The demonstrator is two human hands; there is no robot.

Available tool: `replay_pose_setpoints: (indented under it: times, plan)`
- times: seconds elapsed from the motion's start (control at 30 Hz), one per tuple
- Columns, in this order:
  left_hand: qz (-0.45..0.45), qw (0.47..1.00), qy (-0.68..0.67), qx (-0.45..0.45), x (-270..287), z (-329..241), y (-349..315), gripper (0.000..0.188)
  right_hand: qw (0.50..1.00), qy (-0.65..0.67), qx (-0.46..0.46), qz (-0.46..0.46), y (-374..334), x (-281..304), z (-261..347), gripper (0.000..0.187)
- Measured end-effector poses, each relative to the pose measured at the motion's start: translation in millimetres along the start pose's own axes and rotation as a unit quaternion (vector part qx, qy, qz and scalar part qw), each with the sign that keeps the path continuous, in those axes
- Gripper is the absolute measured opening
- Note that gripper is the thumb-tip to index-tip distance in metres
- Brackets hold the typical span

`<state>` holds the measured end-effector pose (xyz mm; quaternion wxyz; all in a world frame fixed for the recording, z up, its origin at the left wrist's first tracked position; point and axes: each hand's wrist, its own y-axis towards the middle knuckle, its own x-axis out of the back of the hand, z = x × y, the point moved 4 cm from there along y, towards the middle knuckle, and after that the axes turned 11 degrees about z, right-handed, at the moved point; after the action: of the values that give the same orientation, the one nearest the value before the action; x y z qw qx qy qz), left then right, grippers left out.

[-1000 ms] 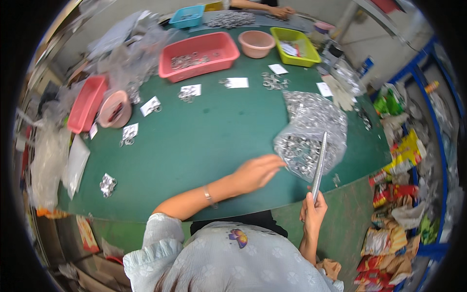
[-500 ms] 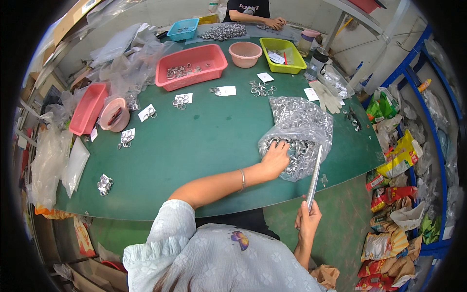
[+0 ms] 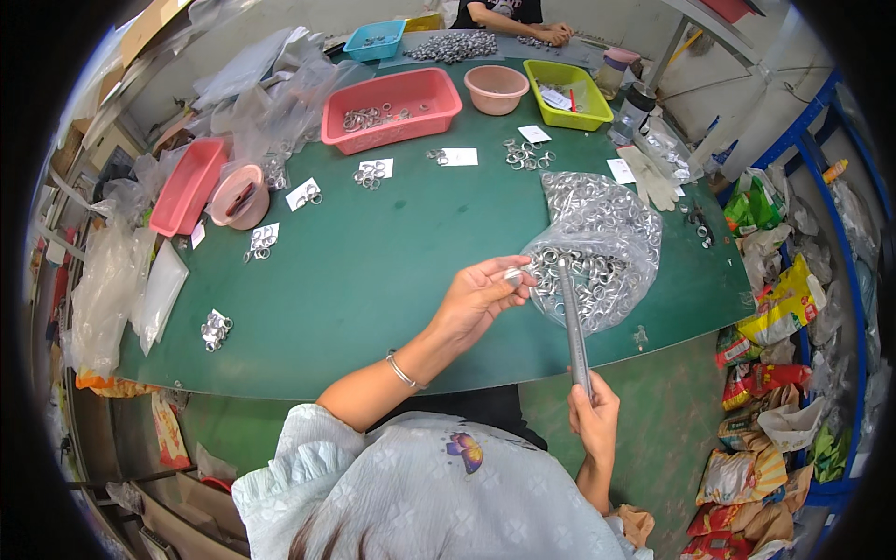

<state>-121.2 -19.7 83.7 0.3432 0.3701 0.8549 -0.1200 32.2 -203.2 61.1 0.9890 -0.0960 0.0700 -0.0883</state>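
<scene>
Head camera: looks steeply down and forward from head height, wide across a green table [image 3: 373, 280].
Pale shirt [image 3: 401, 495]: nearest the lens, low in frame.
Left hand [image 3: 478, 297] and right hand [image 3: 597, 411]: close range.
Co-worker [image 3: 499, 13]: small, far end.
Blue shelf frame [image 3: 838, 489]: at right, near the fisheye rim.

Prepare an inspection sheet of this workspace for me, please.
Surface: green table bearing small ring groups.
Job's things: open clear bag of silvery rings; tapered metal rod.
Clutter: clear plastic at left, pale glove at right, red basin toward the far side.
Hands: left hand pinches a small silvery piece; right hand grips the rod.
Cables: none clearly made out.
Surroundings: co-worker's hands across the table; packages at right.
</scene>
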Motion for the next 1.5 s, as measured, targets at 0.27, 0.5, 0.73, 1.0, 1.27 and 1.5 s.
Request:
replay_pose_setpoints:
  times: [0.27, 0.5, 0.73, 1.0, 1.27, 1.5]
  plan:
    - [-0.027, 0.99, 0.139, -0.019, 14, -21, -29, 0.029, 0.987, -0.152, 0.01, 0.048, -2, -15, 6, 0.029]
    - [-0.024, 0.995, 0.094, -0.018, 12, -22, -42, 0.031, 0.975, -0.213, 0.034, 0.044, 1, -21, 15, 0.028]
    - [-0.054, 0.977, 0.194, -0.065, 20, -24, -46, 0.035, 0.969, -0.239, 0.036, 0.047, 2, -23, 17, 0.028]
    - [-0.041, 0.944, 0.304, -0.122, 10, -25, -49, 0.035, 0.968, -0.243, 0.036, 0.05, 3, -26, 21, 0.027]
    - [-0.023, 0.919, 0.373, -0.124, -4, -24, -51, 0.041, 0.965, -0.256, 0.03, 0.053, 4, -26, 19, 0.027]
    - [0.021, 0.998, -0.045, -0.037, -6, -3, -50, 0.037, 0.97, -0.238, 0.038, 0.041, 6, -31, 23, 0.029]
